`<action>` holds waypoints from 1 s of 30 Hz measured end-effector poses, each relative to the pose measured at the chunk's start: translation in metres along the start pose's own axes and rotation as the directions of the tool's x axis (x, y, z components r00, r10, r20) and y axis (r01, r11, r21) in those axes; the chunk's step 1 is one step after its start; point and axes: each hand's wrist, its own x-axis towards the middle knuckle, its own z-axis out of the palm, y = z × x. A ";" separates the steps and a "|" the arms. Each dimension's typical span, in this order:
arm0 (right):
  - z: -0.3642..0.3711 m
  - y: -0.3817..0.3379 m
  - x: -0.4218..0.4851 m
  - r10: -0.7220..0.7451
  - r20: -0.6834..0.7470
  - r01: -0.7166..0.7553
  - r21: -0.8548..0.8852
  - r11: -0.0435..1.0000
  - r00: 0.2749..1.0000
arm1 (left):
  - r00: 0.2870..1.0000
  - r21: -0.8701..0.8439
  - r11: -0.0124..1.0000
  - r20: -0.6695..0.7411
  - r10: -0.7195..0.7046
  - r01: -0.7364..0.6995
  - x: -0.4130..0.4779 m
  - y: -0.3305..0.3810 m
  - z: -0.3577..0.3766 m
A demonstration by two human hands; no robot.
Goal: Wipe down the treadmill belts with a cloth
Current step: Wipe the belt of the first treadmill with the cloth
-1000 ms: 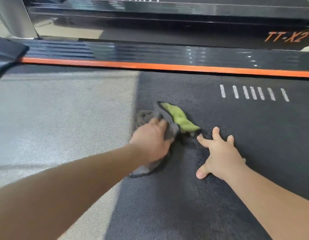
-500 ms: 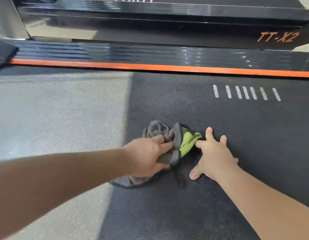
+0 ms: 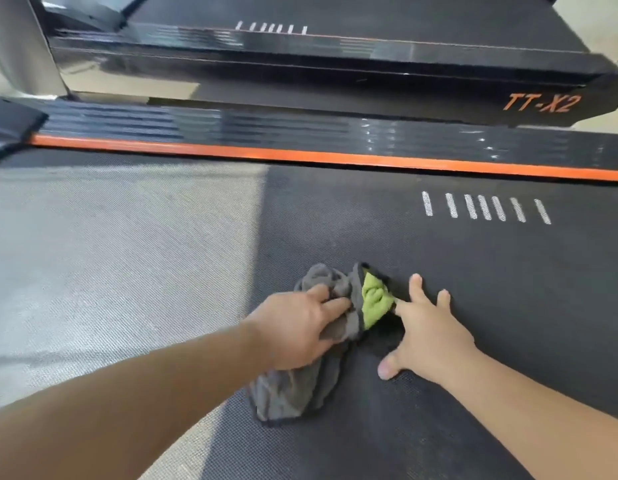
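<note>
A crumpled grey cloth with a lime-green patch lies on the dark treadmill belt. My left hand lies on top of the cloth, its fingers curled into the grey folds and gripping them. My right hand rests flat on the belt just right of the cloth, fingers spread, with the index fingertip touching the green patch. The left part of the belt is lit bright by sunlight.
An orange strip and a glossy black side rail border the belt's far edge. Beyond stands a second treadmill marked TT-X2. A silver upright rises at the far left. White stripes mark the belt.
My left hand has dragged the cloth toward me across the belt and bunched it up. My right hand has stayed flat on the belt beside it.
</note>
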 end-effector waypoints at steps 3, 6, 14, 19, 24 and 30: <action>-0.011 0.005 -0.002 -0.040 -0.015 0.039 -0.048 0.998 0.999 | 0.935 -0.058 0.936 -0.045 -0.351 0.348 0.008 -0.045 -0.012; -0.045 -0.008 0.014 -0.124 -0.146 0.110 -0.103 0.989 0.981 | 0.815 -0.194 0.816 -0.110 -0.569 0.544 0.017 -0.039 -0.011; -0.077 -0.048 0.082 -0.069 -0.020 0.065 -0.156 0.986 0.997 | 0.955 0.030 0.955 -0.028 -0.296 0.296 0.007 -0.102 -0.026; -0.075 -0.047 0.087 -0.076 -0.005 0.074 -0.166 0.983 0.997 | 0.890 -0.073 0.911 -0.193 -0.413 0.406 0.047 -0.124 -0.028; -0.068 -0.045 0.092 -0.064 -0.031 0.060 -0.109 0.992 0.998 | 0.758 -0.280 0.773 -0.188 -0.625 0.568 0.067 -0.084 -0.028; -0.066 -0.042 0.093 -0.064 -0.045 0.063 -0.044 0.997 0.997 | 0.877 -0.097 0.881 -0.095 -0.471 0.462 0.064 -0.039 -0.034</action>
